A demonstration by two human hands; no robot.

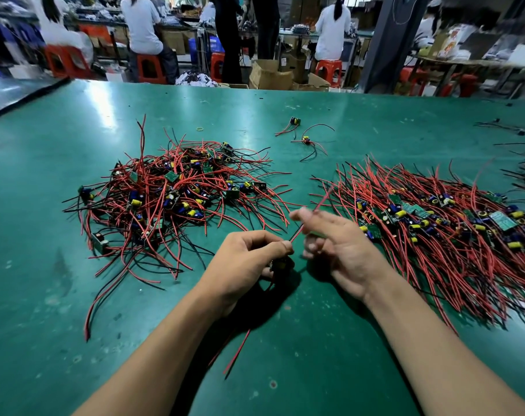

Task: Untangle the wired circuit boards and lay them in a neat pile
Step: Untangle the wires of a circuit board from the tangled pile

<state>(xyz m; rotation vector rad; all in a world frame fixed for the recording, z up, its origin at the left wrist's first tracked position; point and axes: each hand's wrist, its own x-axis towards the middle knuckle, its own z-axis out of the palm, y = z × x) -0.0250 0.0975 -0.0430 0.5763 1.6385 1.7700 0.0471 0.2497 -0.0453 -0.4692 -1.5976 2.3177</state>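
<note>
left grip: mine, low centre, fingers curled round one small circuit board. Thumb and forefinger pinch its red wire right where it leaves the board.
circuit board: mostly hidden under my fingers, only a dark edge shows, just above the surface.
right grip: just beside the left, fingers loosely bent, motion-blurred. The red wire passes by the thumb, and I cannot tell whether I pinch it or only brush it.
red wire: slants up and right from the left grip. Its free end lies over the near edge of the neat pile.
second lead: red, trails from under the left grip toward me (blurred, so I can't say if it touches the surface).
tangled heap: left of both grips. Boards with blue and yellow parts, red and black wires going every way.
neat pile: right of my grips. Boards in a band, wires combed mostly one way.
far loose board: beyond and between the piles, alone.
near loose board: just beside it, wires curled.
rubber band: yellow, flat on the surface beyond the heap.
surface: green mat, scuffed, glare at far left.
background: people in white tops on red stools, cardboard boxes.
</note>
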